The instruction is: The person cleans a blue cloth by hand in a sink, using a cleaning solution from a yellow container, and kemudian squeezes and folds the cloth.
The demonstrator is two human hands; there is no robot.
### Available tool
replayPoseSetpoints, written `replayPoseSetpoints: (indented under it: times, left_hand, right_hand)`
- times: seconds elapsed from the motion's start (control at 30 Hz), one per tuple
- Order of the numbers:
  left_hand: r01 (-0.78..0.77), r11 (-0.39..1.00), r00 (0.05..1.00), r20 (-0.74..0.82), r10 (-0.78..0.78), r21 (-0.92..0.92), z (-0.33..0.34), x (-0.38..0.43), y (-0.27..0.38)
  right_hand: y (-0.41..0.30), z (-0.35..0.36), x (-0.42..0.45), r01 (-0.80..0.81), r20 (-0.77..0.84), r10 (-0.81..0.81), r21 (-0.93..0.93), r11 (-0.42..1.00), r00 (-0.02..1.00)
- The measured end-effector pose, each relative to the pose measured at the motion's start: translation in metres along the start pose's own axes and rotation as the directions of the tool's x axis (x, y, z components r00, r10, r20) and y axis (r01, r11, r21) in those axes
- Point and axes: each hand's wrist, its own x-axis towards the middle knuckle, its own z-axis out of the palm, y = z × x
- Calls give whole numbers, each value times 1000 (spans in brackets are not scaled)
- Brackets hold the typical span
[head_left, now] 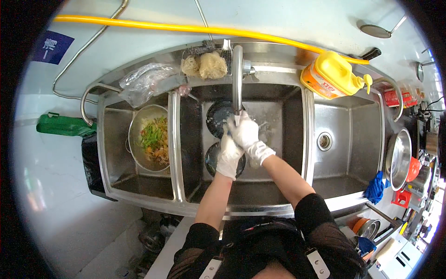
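Note:
Both my hands wear white gloves and meet under the steel faucet (237, 76), over the middle sink basin (292, 157). My left hand (230, 153) reaches up from below and touches my right hand (247, 132), which covers its fingers. A small bluish spot shows between them; whether they hold something is hidden. Water runs at the spout. Beneath my hands, on the basin floor, are two dark round vessels: a farther one (215, 120) with water and pale bits in it, and a nearer one (212, 160) partly covered by my left hand.
In the left basin stands a metal bowl (131, 139) of food scraps. Clear plastic bags (146, 82) and a rack with scouring pads (213, 65) lie along the back ledge. A yellow pump jug (325, 75) stands behind the right basin (362, 139). A blue cloth (375, 188) hangs at its corner.

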Motion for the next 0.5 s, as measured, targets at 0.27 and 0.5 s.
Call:
replayPoseSetpoints:
  times: [0.27, 0.5]
  left_hand:
    - [0, 1000, 969, 247, -1, 2, -37, 11, 14]
    - [-40, 999, 998, -46, 40, 0, -25, -6, 32]
  right_hand:
    - [-5, 4, 0, -65, 79, 69, -48, 997, 994]
    - [3, 2, 25, -339, 219, 259, 614, 712, 941]
